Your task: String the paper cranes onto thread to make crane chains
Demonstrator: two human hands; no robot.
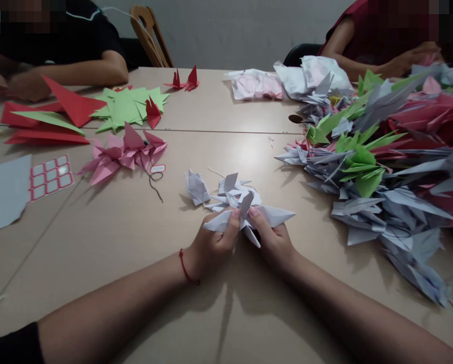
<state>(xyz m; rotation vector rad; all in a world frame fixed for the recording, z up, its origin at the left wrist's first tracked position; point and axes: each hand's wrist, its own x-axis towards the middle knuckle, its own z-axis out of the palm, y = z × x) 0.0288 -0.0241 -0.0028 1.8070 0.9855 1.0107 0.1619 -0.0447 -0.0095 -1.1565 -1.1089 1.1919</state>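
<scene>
A white paper crane point(275, 216) with its wings spread is held between my two hands. My left hand point(219, 240), with a red cord at the wrist, pinches its left side, the thumb on top. On the other side my right hand point(274, 240) grips it the same way, its thumb near the crane's middle. Just beyond them lie more white folded cranes point(232, 184), partly hidden by the held one, and a single white piece point(196, 188) to their left. The undersides of my fingers are hidden.
Pink cranes point(126, 151), a label sheet point(51, 177), green paper shapes point(124, 106) and red folded paper point(75, 103) lie at the left. A large heap of cranes point(363, 167) covers the right. White packets point(257, 85) lie at the back. Two people sit across the table.
</scene>
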